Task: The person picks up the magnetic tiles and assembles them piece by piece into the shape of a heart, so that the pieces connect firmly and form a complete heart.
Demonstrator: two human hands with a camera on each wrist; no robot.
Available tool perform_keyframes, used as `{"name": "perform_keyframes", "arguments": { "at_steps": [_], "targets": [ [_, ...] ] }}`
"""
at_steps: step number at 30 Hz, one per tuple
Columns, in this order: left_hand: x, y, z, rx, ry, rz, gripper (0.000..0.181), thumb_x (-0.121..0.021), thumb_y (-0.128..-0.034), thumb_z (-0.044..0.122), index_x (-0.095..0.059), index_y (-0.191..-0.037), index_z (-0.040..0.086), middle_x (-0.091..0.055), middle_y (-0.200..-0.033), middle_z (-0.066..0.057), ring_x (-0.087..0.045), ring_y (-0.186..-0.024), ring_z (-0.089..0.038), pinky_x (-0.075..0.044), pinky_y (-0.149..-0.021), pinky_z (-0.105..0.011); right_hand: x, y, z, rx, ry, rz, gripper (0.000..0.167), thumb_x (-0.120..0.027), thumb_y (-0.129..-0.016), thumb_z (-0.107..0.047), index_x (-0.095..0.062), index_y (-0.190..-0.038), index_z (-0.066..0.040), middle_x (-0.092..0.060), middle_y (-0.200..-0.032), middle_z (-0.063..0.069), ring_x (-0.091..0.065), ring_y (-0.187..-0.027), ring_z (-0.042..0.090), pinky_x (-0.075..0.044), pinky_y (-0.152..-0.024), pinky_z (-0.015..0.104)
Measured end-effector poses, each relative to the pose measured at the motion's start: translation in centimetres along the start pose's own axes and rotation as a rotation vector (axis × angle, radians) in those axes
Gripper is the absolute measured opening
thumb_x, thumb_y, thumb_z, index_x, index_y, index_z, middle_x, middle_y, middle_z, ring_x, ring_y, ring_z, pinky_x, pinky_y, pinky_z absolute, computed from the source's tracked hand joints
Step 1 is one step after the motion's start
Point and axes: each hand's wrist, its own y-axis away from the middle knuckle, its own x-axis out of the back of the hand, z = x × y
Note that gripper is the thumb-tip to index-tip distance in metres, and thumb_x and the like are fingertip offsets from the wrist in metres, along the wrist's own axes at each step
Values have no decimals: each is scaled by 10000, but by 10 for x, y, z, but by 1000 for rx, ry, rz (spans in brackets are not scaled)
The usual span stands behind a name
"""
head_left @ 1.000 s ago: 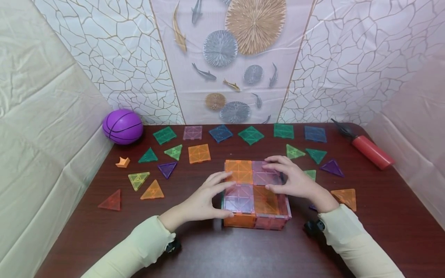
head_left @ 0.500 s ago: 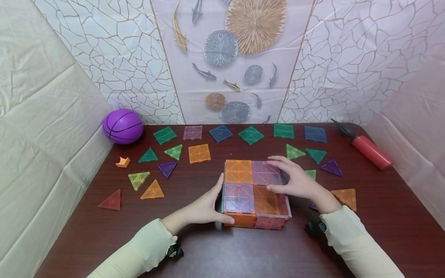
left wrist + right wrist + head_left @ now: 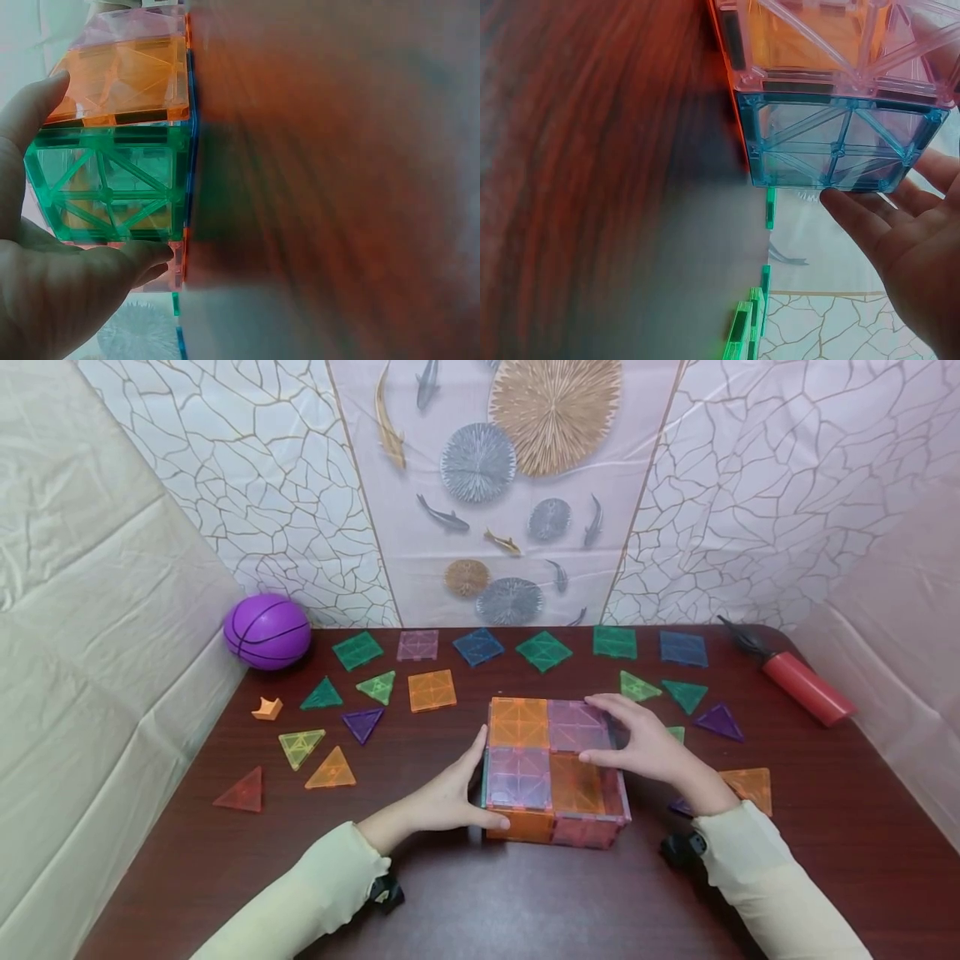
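A low box of translucent magnetic tiles (image 3: 517,777) stands on the table, its top a patchwork of orange and pink squares. My left hand (image 3: 442,797) holds its left side, thumb at the front orange wall and fingers toward the back. In the left wrist view, a green wall tile (image 3: 109,191) lies between that thumb and the fingers. On the other side, my right hand (image 3: 652,743) grips the box with its thumb on the top and fingers at the back right corner. The right wrist view has fingertips at the edge of a blue wall tile (image 3: 836,146).
Loose square tiles, such as a green one (image 3: 543,651), line the back of the dark table (image 3: 480,902). Triangles, including an orange one (image 3: 331,768), lie at both sides. A purple ball (image 3: 267,632) sits back left, a red pump (image 3: 807,687) back right.
My left fingers have moved off the box's top to its left side, with the thumb lower on the front. The box has shifted slightly away. My right hand stays at its right side.
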Motion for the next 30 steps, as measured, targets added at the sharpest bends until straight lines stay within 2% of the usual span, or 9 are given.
{"name": "perform_keyframes", "arguments": {
  "at_steps": [8,10,12,15,17,19,21,24,30],
  "targets": [
    [8,-10,0,-10,-72,-54,1282,-803,-729,505,147,-1535,198,93,-1607,18,1,-1469,-153,-149,-1170,-460,3,4,6,-30,-9,5,868,-806,-752,-427,-426,-1440,-57,-393,-1467,192,-357,-1340,408,-337,-1008,649],
    [18,-14,0,-31,-112,-49,1200,-757,-757,553,65,-1553,190,12,-1616,-4,-63,-1472,-183,-165,-1166,-461,5,4,7,-34,-11,8,868,-807,-752,-424,-426,-1442,-61,-389,-1470,191,-354,-1342,406,-336,-1010,648],
    [30,-21,-1,-48,-142,1,1077,-707,-797,573,-61,-1564,181,-122,-1610,-24,-161,-1462,-220,-196,-1156,-470,6,5,8,-37,-6,13,865,-807,-753,-423,-427,-1441,-61,-386,-1471,195,-349,-1344,410,-332,-1010,653],
    [52,-37,-4,-53,-173,146,888,-652,-850,562,-249,-1540,174,-295,-1563,-38,-288,-1422,-257,-253,-1132,-490,8,6,9,-34,-10,23,861,-810,-752,-413,-430,-1439,-58,-387,-1469,198,-346,-1345,414,-328,-1009,656],
    [65,-51,-6,-38,-202,240,830,-653,-862,538,-304,-1523,176,-330,-1547,-47,-306,-1414,-261,-271,-1123,-499,9,7,9,-29,-16,27,858,-810,-754,-408,-431,-1438,-57,-391,-1466,196,-352,-1342,412,-330,-1009,653],
    [77,-65,-8,-17,-246,298,813,-657,-866,519,-320,-1516,167,-319,-1551,-64,-290,-1420,-269,-272,-1122,-510,9,7,9,-23,-25,28,850,-809,-758,-402,-432,-1439,-59,-394,-1464,192,-359,-1338,409,-333,-1010,648],
    [88,-79,-10,4,-298,317,802,-653,-878,499,-312,-1519,159,-293,-1562,-82,-260,-1433,-279,-264,-1124,-519,8,7,9,-18,-33,29,843,-807,-764,-395,-432,-1439,-58,-397,-1463,188,-364,-1336,406,-335,-1010,645],
    [100,-100,-12,20,-359,303,789,-651,-896,446,-294,-1523,126,-264,-1569,-118,-250,-1436,-297,-255,-1131,-512,5,7,9,-13,-38,32,835,-807,-765,-393,-437,-1438,-65,-399,-1464,179,-372,-1334,400,-340,-1010,639],
    [117,-133,-25,96,-418,310,794,-661,-903,381,-271,-1522,72,-241,-1566,-172,-232,-1434,-335,-227,-1142,-511,-2,3,6,5,-76,28,830,-810,-761,-395,-439,-1445,-105,-399,-1472,163,-384,-1334,381,-349,-1012,627]
  ]
}}
